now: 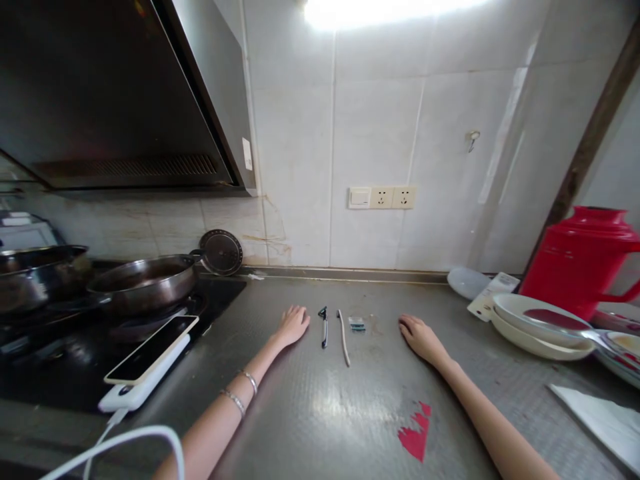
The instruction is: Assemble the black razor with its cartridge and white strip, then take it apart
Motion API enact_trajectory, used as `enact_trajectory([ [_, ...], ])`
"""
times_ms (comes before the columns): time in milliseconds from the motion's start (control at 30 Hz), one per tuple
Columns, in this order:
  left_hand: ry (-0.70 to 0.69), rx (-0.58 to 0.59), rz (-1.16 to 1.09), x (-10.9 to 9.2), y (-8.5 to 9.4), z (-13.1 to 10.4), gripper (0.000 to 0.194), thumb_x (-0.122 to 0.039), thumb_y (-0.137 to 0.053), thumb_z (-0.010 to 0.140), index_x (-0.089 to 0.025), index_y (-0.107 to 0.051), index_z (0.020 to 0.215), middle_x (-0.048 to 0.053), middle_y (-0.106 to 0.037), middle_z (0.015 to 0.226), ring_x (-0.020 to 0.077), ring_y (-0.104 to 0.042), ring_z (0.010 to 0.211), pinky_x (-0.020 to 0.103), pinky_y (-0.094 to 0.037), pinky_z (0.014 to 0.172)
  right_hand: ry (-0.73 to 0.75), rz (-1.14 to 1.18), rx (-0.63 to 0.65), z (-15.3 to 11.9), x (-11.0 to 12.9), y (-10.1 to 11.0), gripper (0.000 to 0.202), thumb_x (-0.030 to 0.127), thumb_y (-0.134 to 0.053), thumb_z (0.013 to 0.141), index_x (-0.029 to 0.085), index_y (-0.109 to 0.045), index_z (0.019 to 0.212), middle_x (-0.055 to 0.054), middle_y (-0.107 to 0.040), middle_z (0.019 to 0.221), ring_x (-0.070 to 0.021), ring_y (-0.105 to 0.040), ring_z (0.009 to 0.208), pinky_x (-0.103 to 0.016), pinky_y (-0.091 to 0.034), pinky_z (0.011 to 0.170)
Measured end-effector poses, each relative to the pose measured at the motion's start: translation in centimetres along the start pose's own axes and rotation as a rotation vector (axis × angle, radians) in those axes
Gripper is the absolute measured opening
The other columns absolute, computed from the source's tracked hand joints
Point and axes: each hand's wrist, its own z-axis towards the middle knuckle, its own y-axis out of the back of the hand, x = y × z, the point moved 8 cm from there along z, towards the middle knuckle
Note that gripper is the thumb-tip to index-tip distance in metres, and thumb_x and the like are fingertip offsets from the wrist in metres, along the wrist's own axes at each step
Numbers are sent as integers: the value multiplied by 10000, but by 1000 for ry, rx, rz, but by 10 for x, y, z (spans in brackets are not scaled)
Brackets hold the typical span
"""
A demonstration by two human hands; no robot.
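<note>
My left hand (293, 325) lies flat on the metal counter, fingers stretched out, with nothing in it. Just right of it is a dark razor (325, 328) with its head pointing away from me. Beside the razor lies a thin, pale stick-like thing (344, 339) with a dark tip, its kind unclear. Farther right sits a small clear pack (357, 325) with dark teal pieces inside. My right hand (423, 337) rests palm down on the counter, apart from these things and holding nothing.
On the left, a pan (145, 283) and a pot (43, 277) stand on the stove, near a phone (153, 350) on a white power bank (145, 383). At right are stacked bowls (540, 340) and a red thermos (580, 260). A red patch (416, 437) marks the near counter.
</note>
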Motion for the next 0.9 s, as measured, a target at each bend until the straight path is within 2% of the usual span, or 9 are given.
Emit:
enact_trajectory([
  [167, 13, 24, 20, 4, -6, -2, 434, -413, -256, 894, -206, -451, 1222, 89, -376, 1387, 269, -264, 1303, 441, -227, 1034, -11, -9, 6, 0, -3, -2, 386, 294, -344, 848, 155, -612, 1088, -126, -574, 1194, -241, -504, 1127, -355, -377, 955],
  [433, -15, -1, 61, 5, -8, -3, 432, -395, -260, 898, -192, -465, 1220, 93, -385, 1382, 254, -278, 1299, 412, -232, 1042, -17, -3, 20, 0, -3, -3, 406, 295, -344, 843, 121, -616, 1089, -150, -566, 1199, -251, -505, 1127, -364, -375, 954],
  [900, -13, -7, 59, 4, -6, -4, 405, -365, -291, 895, -197, -473, 1215, 90, -387, 1381, 244, -282, 1298, 405, -233, 1046, -25, -14, 10, 0, -6, -5, 388, 291, -351, 844, 159, -620, 1090, -119, -574, 1199, -238, -507, 1127, -355, -373, 957],
])
